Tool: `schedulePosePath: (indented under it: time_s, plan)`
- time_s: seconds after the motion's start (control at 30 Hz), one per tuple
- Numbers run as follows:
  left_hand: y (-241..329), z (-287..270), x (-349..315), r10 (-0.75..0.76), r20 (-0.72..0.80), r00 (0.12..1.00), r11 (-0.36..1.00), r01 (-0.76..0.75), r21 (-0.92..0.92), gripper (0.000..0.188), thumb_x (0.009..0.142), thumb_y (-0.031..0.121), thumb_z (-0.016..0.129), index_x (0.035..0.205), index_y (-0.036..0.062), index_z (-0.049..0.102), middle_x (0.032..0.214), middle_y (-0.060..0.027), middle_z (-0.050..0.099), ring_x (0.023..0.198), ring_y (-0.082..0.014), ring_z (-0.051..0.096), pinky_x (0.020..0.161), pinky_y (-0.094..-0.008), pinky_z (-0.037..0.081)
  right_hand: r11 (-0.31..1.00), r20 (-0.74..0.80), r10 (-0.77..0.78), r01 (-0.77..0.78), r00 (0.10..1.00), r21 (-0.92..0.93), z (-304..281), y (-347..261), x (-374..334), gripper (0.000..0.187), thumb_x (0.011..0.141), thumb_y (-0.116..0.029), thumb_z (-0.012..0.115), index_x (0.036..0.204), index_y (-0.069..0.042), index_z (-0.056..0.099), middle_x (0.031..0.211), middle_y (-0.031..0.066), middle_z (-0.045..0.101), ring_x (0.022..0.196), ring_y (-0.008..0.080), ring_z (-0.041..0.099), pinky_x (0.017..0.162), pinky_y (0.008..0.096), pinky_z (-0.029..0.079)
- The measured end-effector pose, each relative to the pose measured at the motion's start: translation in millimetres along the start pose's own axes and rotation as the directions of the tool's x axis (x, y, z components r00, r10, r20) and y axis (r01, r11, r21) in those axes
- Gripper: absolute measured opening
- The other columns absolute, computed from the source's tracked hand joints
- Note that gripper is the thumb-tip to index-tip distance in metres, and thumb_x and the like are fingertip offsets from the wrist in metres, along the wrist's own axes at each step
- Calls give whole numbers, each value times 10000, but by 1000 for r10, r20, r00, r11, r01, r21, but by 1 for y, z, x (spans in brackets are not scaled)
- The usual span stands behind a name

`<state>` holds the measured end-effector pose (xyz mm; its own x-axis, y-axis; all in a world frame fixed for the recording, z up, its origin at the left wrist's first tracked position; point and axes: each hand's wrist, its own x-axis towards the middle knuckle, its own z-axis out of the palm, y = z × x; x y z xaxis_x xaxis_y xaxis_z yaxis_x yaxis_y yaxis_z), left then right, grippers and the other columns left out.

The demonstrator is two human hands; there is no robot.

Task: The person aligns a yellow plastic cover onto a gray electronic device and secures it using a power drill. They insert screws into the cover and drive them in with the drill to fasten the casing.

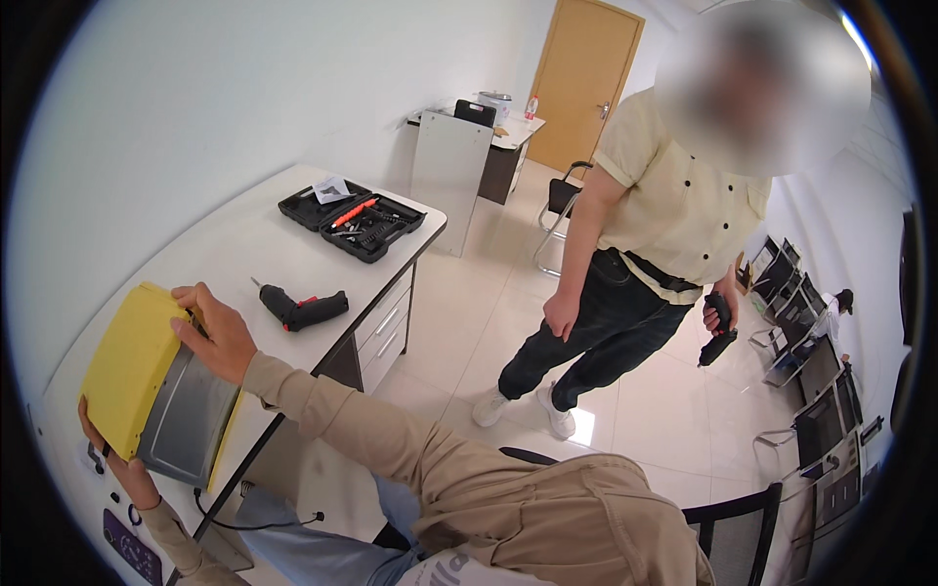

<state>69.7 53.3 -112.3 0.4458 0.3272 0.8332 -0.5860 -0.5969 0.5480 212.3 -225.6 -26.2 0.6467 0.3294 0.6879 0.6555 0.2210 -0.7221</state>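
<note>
A boxy appliance with a yellow cover [122, 366] and a grey metal body [188, 415] stands at the left end of the white table. My right hand [217, 337] grips the yellow cover's edge at its far right corner, fingers bent over it. On the near left side my left hand [115, 464] is wrapped round the cover's lower edge, its fingers partly hidden. A black cord [256, 527] hangs by the appliance's near corner, with a plug at its end. Beyond my right hand, a black cordless screwdriver [303, 308] with red parts lies on the table.
An open black tool case [357, 220] with bits and an orange shaft sits farther back. A person in a cream shirt [674, 195] stands right of the table, holding another black screwdriver [720, 330]. A purple flat object [132, 549] lies at lower left. Chairs [816, 391] line the right.
</note>
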Motion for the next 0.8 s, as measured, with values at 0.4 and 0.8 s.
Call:
schedulePosePath:
  time_s: [0.4, 0.8]
  plan:
    - [47, 0, 1, -100, -13, 995, 989, 101, 108, 983, 623, 308, 601, 1514, 45, 282, 1492, -129, 388, 1385, -251, 374, 1163, -356, 265, 996, -9, 21, -21, 1000, 82, 10, 6, 1, 290, 969, -247, 617, 1148, -60, 488, 1227, 130, 634, 978, 307, 664, 867, 376, 518]
    - [94, 35, 8, -189, -21, 982, 979, 190, 78, 1229, 596, 821, 730, 1493, 98, 304, 1479, -137, 348, 1361, -302, 392, 1134, -445, 326, 989, -20, -7, 10, 1000, 150, -1, 1, 3, 235, 991, -192, 610, 1110, -10, 520, 1303, 165, 617, 1070, 176, 614, 912, 298, 495]
